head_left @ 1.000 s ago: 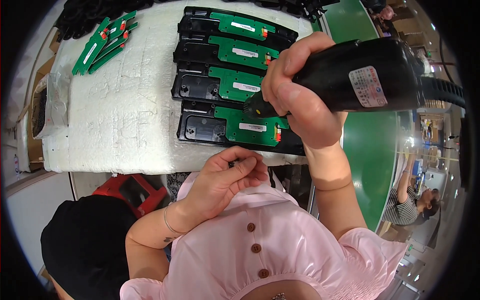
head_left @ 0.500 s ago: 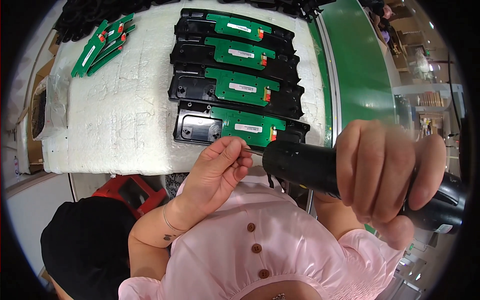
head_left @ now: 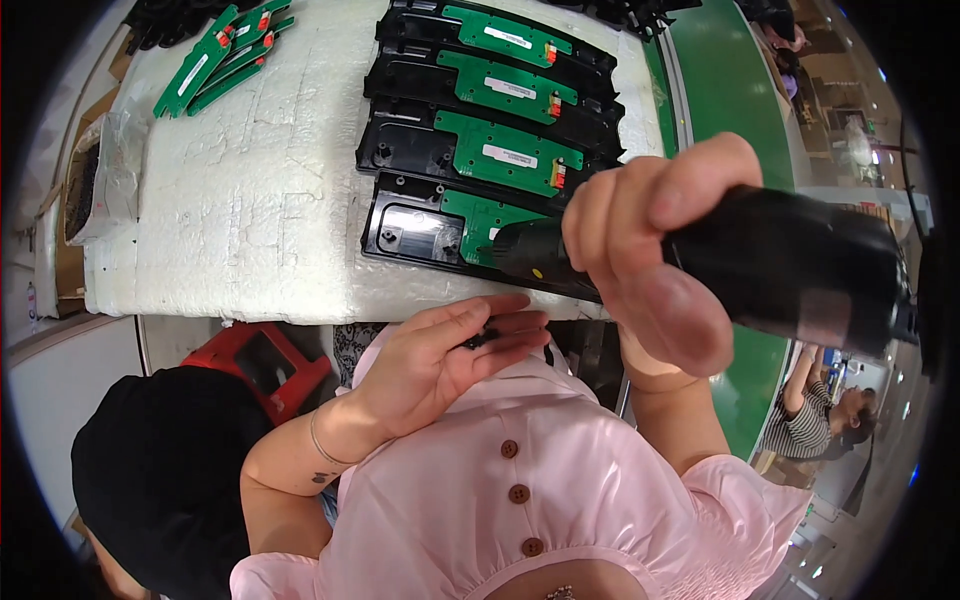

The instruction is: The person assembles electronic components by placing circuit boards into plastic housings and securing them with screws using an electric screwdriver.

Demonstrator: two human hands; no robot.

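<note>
My right hand (head_left: pixel 655 245) is wrapped around a black electric screwdriver (head_left: pixel 800 265), held slanting. Its front end lies over the green circuit board (head_left: pixel 482 215) on the nearest black plastic panel (head_left: pixel 410 235); whether the bit touches is hidden. Just in front of the table edge, my left hand (head_left: pixel 425 350) is turned palm up, fingers loosely curved around a few small black screws (head_left: pixel 480 339). Beyond the nearest panel, more black panels (head_left: pixel 400 135) lie in a column, each bearing a green board with a white label and a red-and-white connector.
Loose green boards (head_left: pixel 215 65) lie in a pile on the white foam tabletop (head_left: pixel 250 220). A clear plastic bag (head_left: pixel 120 170) stands at the left edge, a red stool (head_left: pixel 265 365) below. Someone in a black cap (head_left: pixel 160 470) is at my left; another person in stripes (head_left: pixel 805 425) is farther right.
The screwdriver has swung from beside my left fingers up and forward onto the nearest panel. My left hand has loosened from its pinch, and the whole view has shifted slightly.
</note>
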